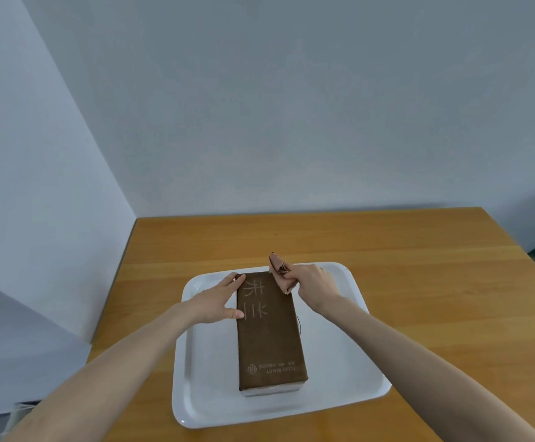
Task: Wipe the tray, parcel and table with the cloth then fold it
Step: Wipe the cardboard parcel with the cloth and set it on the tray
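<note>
The parcel [269, 330] lies lengthwise in the tray [208, 393], which is set on the table [419, 282]. The cloth [281, 275] is held bunched at the far right corner of the parcel's top face.

**Hazards, as judged from this position**
- The parcel may be slid or turned within the tray if a wiping stroke is drawn toward the near end with too much force. Bracing is applied from the left side only, and no support is given at the near end.
- The tray may be pushed across the table, since it appears to be held down by nothing but the parcel's weight.
- Coverage may be poor. The cloth is crumpled into a small wad, so only a narrow strip would be wiped on each pass and the edges could be missed.
- A thin dark strand [299, 324] shows at the parcel's right side and could be snagged by the cloth.

**Hand pose**
- Left hand [215, 298]: the fingers are extended and nearly straight and are laid against the far left edge of the parcel. The thumb touches the same edge nearer the body. Nothing is grasped.
- Right hand [315, 283]: the fingers are curled and the cloth is pinched in them. A loose corner stands up beyond the fingertips. The forearm reaches in from the near right, across the tray.
</note>
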A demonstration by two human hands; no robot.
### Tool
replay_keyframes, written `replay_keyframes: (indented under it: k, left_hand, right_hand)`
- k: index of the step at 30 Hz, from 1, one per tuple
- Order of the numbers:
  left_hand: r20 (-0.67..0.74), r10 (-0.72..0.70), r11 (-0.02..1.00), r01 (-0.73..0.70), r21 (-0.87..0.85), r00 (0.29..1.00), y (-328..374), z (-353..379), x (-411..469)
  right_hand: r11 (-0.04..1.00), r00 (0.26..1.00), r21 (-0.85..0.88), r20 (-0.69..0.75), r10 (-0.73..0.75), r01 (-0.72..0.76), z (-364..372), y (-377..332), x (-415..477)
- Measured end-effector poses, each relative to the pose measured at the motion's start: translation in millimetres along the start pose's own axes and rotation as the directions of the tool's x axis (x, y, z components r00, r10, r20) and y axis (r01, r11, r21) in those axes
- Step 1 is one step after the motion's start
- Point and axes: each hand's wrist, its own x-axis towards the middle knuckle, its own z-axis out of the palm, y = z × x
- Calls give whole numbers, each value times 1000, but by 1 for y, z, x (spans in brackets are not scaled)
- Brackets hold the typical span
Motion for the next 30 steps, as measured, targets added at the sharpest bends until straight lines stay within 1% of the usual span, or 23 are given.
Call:
replay_keyframes:
  k: [2, 3, 4, 5, 7, 8, 10, 12, 14, 15, 16, 18, 20, 23, 25, 27, 29, 30]
  left_hand:
    - [-4, -10, 999, 10, 31, 1000, 0, -2, -1]
    - [-11, -6, 998, 6, 58, 1000, 0, -4, -3]
    - [-19, 6, 995, -4, 100, 1000, 2, -7, -4]
    - [-29, 28, 987, -23, 160, 999, 3, -12, -6]
    - [-21, 61, 940, -50, 338, 998, 7, -22, -9]
    - [1, 70, 887, -62, 457, 998, 8, -28, -11]
    - [47, 83, 730, -92, 678, 996, 6, -38, -16]
    - [68, 112, 597, -122, 793, 991, 8, -46, -23]
    - [73, 170, 513, -152, 845, 983, 15, -50, -28]
    - [77, 212, 497, -176, 850, 974, 17, -50, -29]
    - [102, 242, 497, -213, 841, 965, 21, -47, -28]
    - [207, 282, 505, -328, 799, 937, 30, -36, -22]
    - [289, 311, 488, -412, 769, 906, 43, -22, -10]
    - [287, 346, 485, -432, 760, 893, 60, -5, 8]
    - [261, 367, 473, -420, 774, 893, 64, -1, 13]
    - [246, 389, 452, -416, 789, 888, 63, 1, 15]
    - [235, 401, 453, -415, 789, 885, 61, 3, 15]
    - [234, 409, 451, -418, 788, 882, 60, 3, 14]
  right_hand:
    - [996, 999, 93, -42, 19, -15, 2, 7, -6]
    - [984, 997, 175, -67, 37, -24, 4, 10, -12]
    - [954, 992, 296, -95, 79, -47, 7, 14, -21]
    - [902, 981, 421, -108, 158, -99, 7, 17, -33]
    - [798, 932, 551, -92, 349, -244, 6, 29, -54]
    - [737, 904, 609, -76, 421, -292, 5, 38, -64]
    - [664, 868, 666, -50, 494, -339, 4, 53, -80]
    - [610, 843, 701, -25, 538, -369, 5, 63, -92]
    - [546, 819, 741, 9, 574, -391, 5, 70, -105]
    - [529, 815, 749, 26, 580, -400, 5, 71, -111]
    - [509, 807, 761, 32, 590, -402, 5, 72, -114]
    - [478, 788, 769, 53, 614, -424, 10, 72, -119]
    - [463, 780, 771, 68, 622, -437, 16, 65, -123]
    - [493, 799, 774, 29, 601, -398, 29, 47, -124]
    - [542, 834, 772, -29, 551, -332, 38, 32, -124]
    - [664, 886, 709, -122, 447, -237, 44, 19, -123]
    - [803, 918, 579, -224, 327, -145, 47, 17, -121]
    - [856, 930, 504, -247, 273, -117, 47, 19, -120]
